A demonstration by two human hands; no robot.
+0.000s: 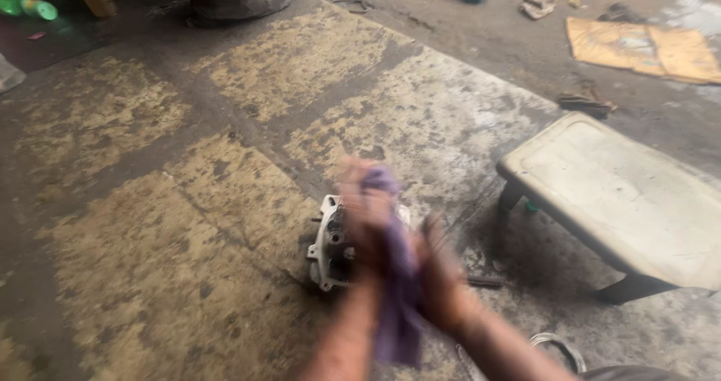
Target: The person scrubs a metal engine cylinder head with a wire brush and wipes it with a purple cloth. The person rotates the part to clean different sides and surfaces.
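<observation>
Purple cloth rag (394, 276) | pinched between our blurred left hand (366, 208) and right hand (439, 280) | we wipe firmly over grey metal engine part (329, 249)

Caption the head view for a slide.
Both hands, left and right, grip a purple cloth above a grey metal engine part on stained concrete floor.

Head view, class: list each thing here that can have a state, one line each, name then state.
Purple cloth: held between both hands, blurred.
Left hand: on the cloth.
Right hand: on the cloth.
Metal engine part: lying on the floor.
Low stool: upright, top bare.
Cardboard sheet: flat on the floor.
</observation>
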